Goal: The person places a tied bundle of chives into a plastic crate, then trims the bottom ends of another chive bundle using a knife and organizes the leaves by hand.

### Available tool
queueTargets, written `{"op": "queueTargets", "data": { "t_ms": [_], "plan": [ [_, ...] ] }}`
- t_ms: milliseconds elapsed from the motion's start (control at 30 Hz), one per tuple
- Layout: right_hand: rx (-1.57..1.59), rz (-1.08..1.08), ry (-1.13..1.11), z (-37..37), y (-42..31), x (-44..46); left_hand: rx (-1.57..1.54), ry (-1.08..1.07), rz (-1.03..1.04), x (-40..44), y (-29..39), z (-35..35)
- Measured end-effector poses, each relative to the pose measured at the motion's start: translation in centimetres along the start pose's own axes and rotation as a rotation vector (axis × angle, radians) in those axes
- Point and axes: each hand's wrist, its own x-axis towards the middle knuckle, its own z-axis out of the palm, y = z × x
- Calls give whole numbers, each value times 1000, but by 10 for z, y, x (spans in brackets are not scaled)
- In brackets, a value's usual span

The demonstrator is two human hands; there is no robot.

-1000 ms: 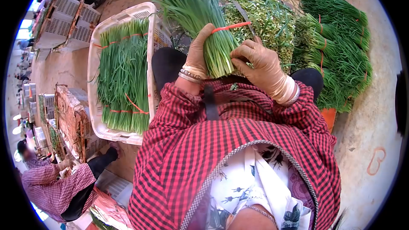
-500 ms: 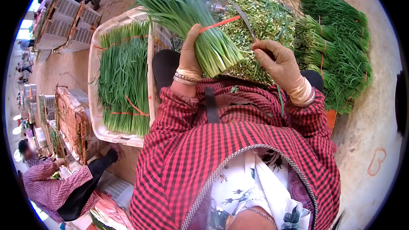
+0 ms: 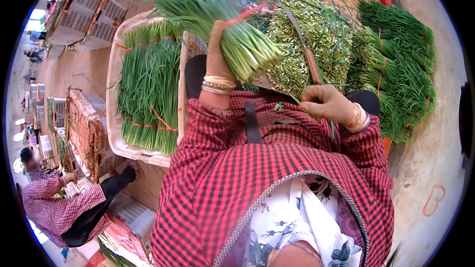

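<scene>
My gloved left hand point(image 3: 216, 59) holds a bundle of green stalks point(image 3: 247, 47) with a red band round it, pale cut ends toward the lower right, leaves blurred at the upper left. My gloved right hand point(image 3: 326, 103) is closed, with a thin green strand between thumb and fingers. Just above it lies a knife point(image 3: 310, 64), its wooden handle toward the hand and its blade over a heap of chopped stalk ends point(image 3: 292, 39). Between the two hands there is a gap.
A white crate point(image 3: 115, 118) of banded green bundles stands at the left. More banded bundles point(image 3: 401, 69) are piled at the right. A person point(image 3: 64, 207) in a checked top sits at the lower left, near stacked crates point(image 3: 74, 15) and a rusty-looking box point(image 3: 84, 133).
My right hand has moved away from the bundle's cut ends, down and right, drawing a thin strand. My left hand has shifted left with the bundle, which tilts more.
</scene>
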Motion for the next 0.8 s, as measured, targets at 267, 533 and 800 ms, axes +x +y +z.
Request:
{"op": "queueTargets", "data": {
  "t_ms": [267, 533, 800],
  "plan": [
    [-228, 13, 461, -30, 36, 11, -106, 49, 137, 4, 11, -27],
    [-420, -436, 658, 21, -35, 71, -61, 76, 106, 2, -1, -10],
    [-635, -132, 321, -9, 32, 36, -45, 115, 162, -1, 16, -15]
  ]
}}
